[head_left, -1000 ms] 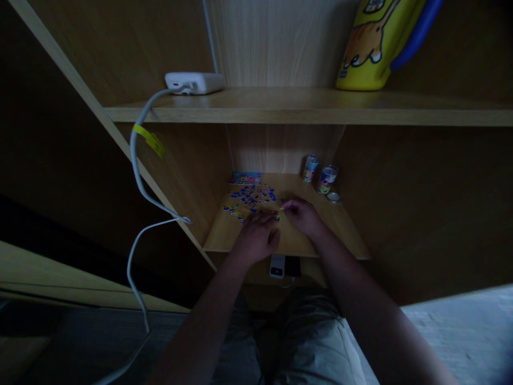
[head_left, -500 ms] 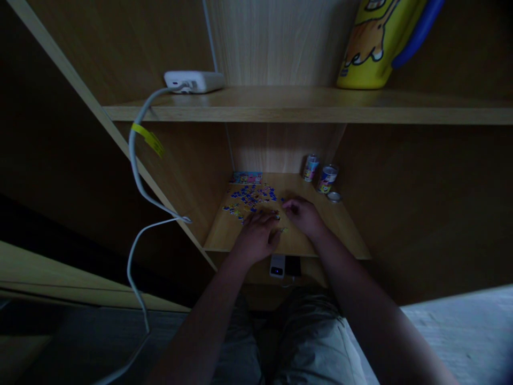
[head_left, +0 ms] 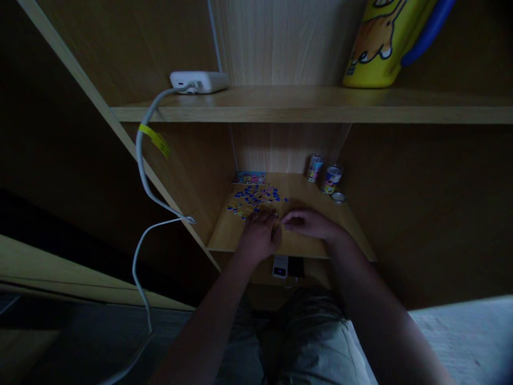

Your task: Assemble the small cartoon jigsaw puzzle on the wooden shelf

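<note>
Many small blue, yellow and pink jigsaw puzzle pieces (head_left: 256, 195) lie spread over the left half of the low shelf board (head_left: 296, 246). My left hand (head_left: 261, 235) rests palm down at the near edge of the pieces, fingers stretched out and covering some of them. Just to its right is my right hand (head_left: 308, 222), its thumb and fingertips drawn together close to the left thumb. Whatever the right fingertips hold is hidden or too small to name. Behind the pieces, a colourful picture card (head_left: 250, 178) lies against the back left corner.
Two printed cans (head_left: 315, 168) stand at the back right, a round metal lid (head_left: 338, 198) beside them. Above, the upper shelf (head_left: 280, 113) carries a white charger (head_left: 200, 82) with a hanging cable (head_left: 140, 160), and a yellow mug (head_left: 371, 53). Below sits a small white device (head_left: 280, 266).
My right hand has come nearer to me, its fingertips now beside my left thumb. The left hand stays almost in place. The view has shifted slightly.
</note>
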Available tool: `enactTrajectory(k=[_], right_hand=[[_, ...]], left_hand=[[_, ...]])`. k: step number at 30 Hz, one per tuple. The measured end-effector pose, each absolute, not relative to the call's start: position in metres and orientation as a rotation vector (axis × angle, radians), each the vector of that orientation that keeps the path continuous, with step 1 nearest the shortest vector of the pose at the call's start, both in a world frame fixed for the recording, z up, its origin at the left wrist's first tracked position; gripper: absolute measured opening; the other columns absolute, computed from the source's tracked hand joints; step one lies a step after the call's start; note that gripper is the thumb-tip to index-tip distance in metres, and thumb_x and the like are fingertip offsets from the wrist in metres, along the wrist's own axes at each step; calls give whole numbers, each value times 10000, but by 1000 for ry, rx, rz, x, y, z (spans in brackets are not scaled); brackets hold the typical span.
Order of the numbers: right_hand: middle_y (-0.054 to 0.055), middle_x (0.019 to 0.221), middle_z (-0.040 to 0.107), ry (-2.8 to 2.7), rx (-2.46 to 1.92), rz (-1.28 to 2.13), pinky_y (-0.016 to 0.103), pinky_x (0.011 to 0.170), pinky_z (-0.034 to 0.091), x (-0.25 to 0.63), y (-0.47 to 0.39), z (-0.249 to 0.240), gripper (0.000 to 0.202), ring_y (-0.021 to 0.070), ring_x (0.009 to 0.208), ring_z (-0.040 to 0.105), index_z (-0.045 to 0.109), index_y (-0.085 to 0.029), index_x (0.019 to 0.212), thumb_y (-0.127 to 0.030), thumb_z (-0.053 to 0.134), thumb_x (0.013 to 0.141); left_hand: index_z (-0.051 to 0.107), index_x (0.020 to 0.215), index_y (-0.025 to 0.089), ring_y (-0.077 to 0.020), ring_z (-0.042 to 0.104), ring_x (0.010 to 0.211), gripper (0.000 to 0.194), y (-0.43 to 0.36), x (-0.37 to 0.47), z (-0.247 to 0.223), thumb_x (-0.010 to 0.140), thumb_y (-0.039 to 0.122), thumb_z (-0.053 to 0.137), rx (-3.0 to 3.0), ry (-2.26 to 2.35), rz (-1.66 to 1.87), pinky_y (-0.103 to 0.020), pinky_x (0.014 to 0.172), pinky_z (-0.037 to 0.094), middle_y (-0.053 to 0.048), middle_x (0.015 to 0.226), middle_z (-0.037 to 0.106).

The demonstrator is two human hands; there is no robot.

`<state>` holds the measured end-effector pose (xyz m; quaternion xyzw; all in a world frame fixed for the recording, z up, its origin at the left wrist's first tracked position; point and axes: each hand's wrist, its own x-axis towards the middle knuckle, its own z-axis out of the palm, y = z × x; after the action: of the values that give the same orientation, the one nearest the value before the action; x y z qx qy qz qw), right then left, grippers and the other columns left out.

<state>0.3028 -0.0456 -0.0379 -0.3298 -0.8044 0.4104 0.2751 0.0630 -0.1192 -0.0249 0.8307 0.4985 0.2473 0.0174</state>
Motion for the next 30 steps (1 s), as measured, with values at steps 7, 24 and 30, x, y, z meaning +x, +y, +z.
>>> enactTrajectory(k=[7,24,30], right_hand=[[24,935,839,-2130,-948,959,319,814,588,297,-42,-43,142,198,850,757,822,-253,976,-386,776,963],[36,830,823,-1705,-1142,1023,322,667,585,304,-26,-61,329,193,673,708,824,-235,983,-547,815,877],[21,873,850,-1834,-1140,900,329,781,604,300,-29,-57,173,206,799,770,844,-252,915,-411,779,900]], left_hand=[[737,1256,210,-335,685,1348,233,-119,63,-27,1074,308,629,2578,1563,788,-587,1276,460,-143,1406,769],[765,1321,281,-290,695,1352,292,-122,59,-21,1048,250,665,2622,1282,733,-563,1324,432,-60,1465,768],[770,1330,283,-297,688,1368,291,-122,59,-22,1057,272,668,2615,1288,737,-562,1304,454,-61,1477,761]])
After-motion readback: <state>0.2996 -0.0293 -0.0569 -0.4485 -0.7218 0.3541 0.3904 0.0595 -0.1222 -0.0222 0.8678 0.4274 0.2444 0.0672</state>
